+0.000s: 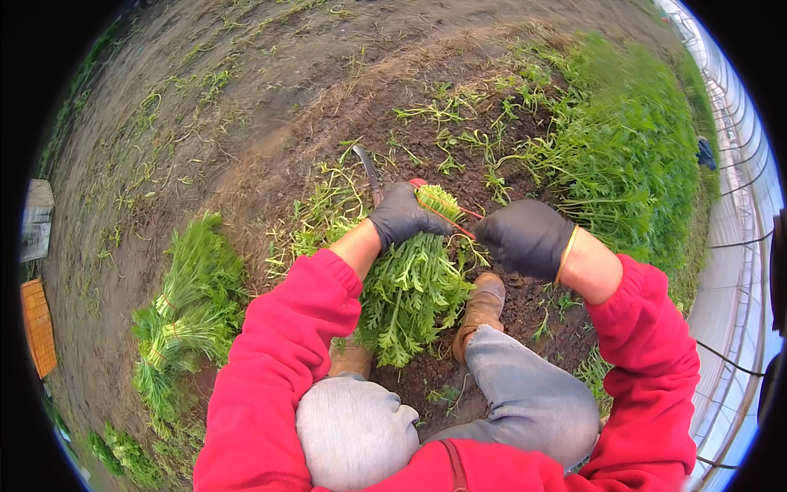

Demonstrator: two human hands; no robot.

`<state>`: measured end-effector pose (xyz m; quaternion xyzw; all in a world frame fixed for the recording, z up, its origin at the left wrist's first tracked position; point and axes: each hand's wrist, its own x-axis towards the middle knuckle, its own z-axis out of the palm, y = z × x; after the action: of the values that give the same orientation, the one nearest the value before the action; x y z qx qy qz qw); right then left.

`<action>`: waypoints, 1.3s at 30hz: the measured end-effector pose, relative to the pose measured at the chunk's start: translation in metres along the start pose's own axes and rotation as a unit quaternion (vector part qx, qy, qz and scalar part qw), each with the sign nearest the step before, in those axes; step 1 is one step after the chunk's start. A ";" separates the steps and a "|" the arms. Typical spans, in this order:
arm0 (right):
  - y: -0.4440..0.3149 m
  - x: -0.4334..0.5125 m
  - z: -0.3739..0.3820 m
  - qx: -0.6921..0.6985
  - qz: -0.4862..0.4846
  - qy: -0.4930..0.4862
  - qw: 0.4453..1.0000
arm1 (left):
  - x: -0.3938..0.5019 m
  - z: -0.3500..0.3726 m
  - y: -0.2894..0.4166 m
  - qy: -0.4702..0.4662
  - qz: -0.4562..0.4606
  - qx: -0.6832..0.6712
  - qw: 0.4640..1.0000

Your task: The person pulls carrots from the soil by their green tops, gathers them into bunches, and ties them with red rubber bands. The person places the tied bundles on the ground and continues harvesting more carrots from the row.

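Note:
My left hand [407, 215], in a black glove, grips a bunch of leafy greens [413, 289] near its cut stem ends, with the leaves hanging down between my boots. Gloved in black too, my right hand [522, 240] is closed on a red band [464, 230] that stretches from the stems. A yellow band circles my right wrist. Just beyond my left hand lies a sickle [367, 169], its curved blade on the soil and part of its handle hidden by that hand.
Tied bunches of greens [175, 332] lie on the left, more [130, 455] at the lower left. Dense standing greens [633, 147] grow at the right, beside a plastic-sheeted greenhouse wall [731, 246]. An orange crate [38, 326] stands at the far left. Loose stems litter the soil.

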<state>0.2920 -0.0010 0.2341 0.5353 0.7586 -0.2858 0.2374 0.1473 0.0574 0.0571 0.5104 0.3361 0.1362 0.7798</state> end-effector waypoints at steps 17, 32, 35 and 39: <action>0.004 0.040 0.086 0.640 -0.084 0.359 0.675 | -0.027 0.010 0.042 0.018 0.099 -0.248 0.963; 0.020 0.022 0.101 0.811 -0.031 0.169 0.560 | -0.043 0.003 0.048 -0.192 0.081 -0.004 0.978; 0.011 0.022 0.095 0.814 -0.027 0.189 0.548 | -0.047 0.019 0.041 -0.198 0.106 -0.091 0.970; 0.003 0.021 0.087 0.823 -0.050 0.199 0.529 | -0.056 0.040 0.045 -0.142 0.091 -0.144 0.975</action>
<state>0.2927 -0.0460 0.1570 0.4974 0.2401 -0.6814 -0.4802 0.1389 0.0177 0.1287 0.4357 0.1505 0.1795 0.8691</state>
